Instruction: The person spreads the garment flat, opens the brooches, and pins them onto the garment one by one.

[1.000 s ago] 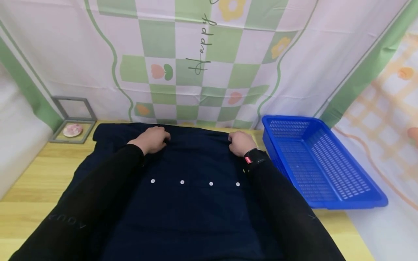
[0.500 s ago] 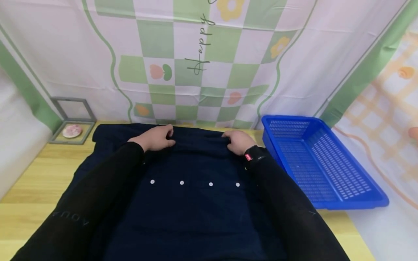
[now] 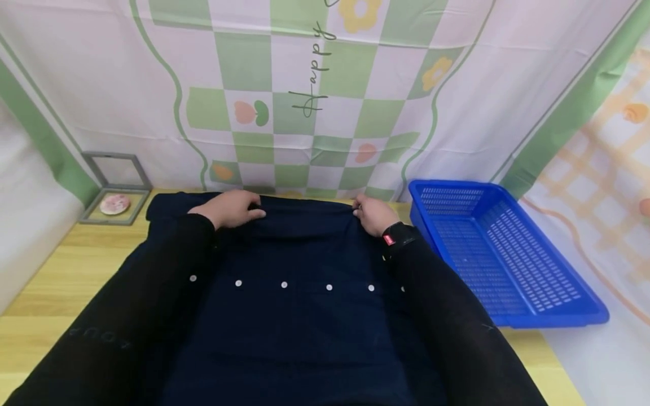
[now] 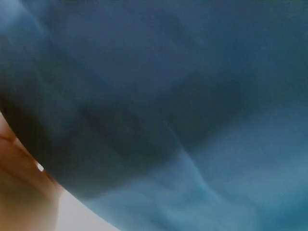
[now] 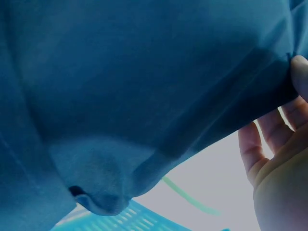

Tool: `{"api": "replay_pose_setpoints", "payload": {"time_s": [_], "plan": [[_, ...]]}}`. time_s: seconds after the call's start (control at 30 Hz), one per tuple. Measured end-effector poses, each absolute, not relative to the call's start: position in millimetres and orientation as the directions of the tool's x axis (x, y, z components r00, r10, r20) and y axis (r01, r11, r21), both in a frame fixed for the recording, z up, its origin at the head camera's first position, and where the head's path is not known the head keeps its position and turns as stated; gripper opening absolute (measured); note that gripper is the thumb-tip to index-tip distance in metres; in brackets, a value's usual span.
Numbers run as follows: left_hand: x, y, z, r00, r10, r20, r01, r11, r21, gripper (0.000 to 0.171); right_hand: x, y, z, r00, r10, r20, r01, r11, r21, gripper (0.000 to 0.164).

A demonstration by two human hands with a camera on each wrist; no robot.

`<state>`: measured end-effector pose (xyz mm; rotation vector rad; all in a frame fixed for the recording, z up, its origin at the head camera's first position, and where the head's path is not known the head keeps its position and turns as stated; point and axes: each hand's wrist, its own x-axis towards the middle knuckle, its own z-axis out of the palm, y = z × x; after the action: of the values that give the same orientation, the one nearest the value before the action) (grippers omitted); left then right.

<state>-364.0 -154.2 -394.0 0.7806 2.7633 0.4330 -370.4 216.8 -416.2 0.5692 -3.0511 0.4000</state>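
A dark navy shirt (image 3: 299, 327) with a row of white buttons lies spread over the wooden table (image 3: 86, 248). At its far edge, toward the left, lies my left hand (image 3: 228, 208), its thumb apart from its forefinger. In the left wrist view the shirt (image 4: 159, 96) hides most of that hand; only part of the left hand (image 4: 24, 183) shows at lower left. My right hand (image 3: 376, 215) pinches the far edge at the right. In the right wrist view, the right hand's thumb (image 5: 301, 77) presses on the cloth, with fingers behind its edge.
A blue plastic basket (image 3: 508, 254) stands right of the shirt. At the back left sits an opened grey frame-like case (image 3: 133, 206) with a round pink-and-white object (image 3: 114, 204) in it. A printed curtain (image 3: 304, 141) hangs behind the table.
My left hand has shifted left and its thumb-to-finger gap has narrowed since half a second ago. My right hand's thumb and fingers have come together on the far edge. More buttons show.
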Motion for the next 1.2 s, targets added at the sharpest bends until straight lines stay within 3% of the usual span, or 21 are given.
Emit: {"api": "replay_pose_setpoints", "payload": {"time_s": [0.13,0.2,0.33,0.67,0.93,1.2], "plan": [[-368,-181,-387,-0.844,0.505,-0.181,0.444,0.847,0.293,0.051,-370,220,-417,-0.932,-0.351,0.092,-0.363,0.902,-0.234,0.013],[-370,-193,-383,-0.856,0.491,-0.164,0.437,0.855,0.279,0.047,-371,221,-417,-0.929,-0.358,0.092,-0.369,0.904,-0.216,0.014],[-372,-212,-377,-0.882,0.460,-0.101,0.419,0.865,0.277,0.022,-372,220,-415,-0.931,-0.352,0.092,-0.363,0.911,-0.194,0.016],[-371,-239,-371,-0.869,0.489,-0.082,0.457,0.854,0.247,0.039,-369,217,-413,-0.957,-0.273,0.101,-0.285,0.948,-0.140,0.017],[-376,-260,-374,-0.857,0.516,0.001,0.506,0.840,0.198,0.011,-370,224,-417,-0.975,-0.220,0.033,-0.222,0.959,-0.178,0.023],[-364,-258,-384,-0.957,0.289,-0.003,0.285,0.945,0.162,0.018,-367,228,-416,-0.969,-0.235,-0.069,-0.221,0.960,-0.172,0.017]]}}
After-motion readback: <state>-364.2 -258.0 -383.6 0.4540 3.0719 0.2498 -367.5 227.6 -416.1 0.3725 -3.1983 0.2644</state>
